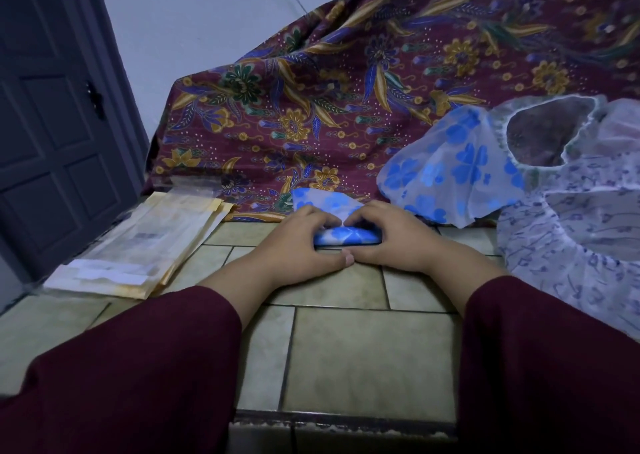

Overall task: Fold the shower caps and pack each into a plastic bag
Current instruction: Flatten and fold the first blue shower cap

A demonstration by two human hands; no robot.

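Observation:
A shower cap with blue flowers [341, 237] lies folded into a narrow roll on the tiled floor, its loose end [322, 201] spread flat beyond it. My left hand [294, 242] and my right hand [388, 239] both grip the roll, fingers curled over its top and thumbs meeting at its near edge. To the right lie two unfolded caps: one with blue flowers [450, 173] and a white one with small purple marks [571, 218]. A stack of clear plastic bags [138, 246] with yellowish edges lies on the floor at the left.
A maroon batik cloth [346, 90] drapes over something bulky right behind the caps. A dark grey door [52, 124] stands at the left. The green tiled floor [346, 349] ends at a step edge near me.

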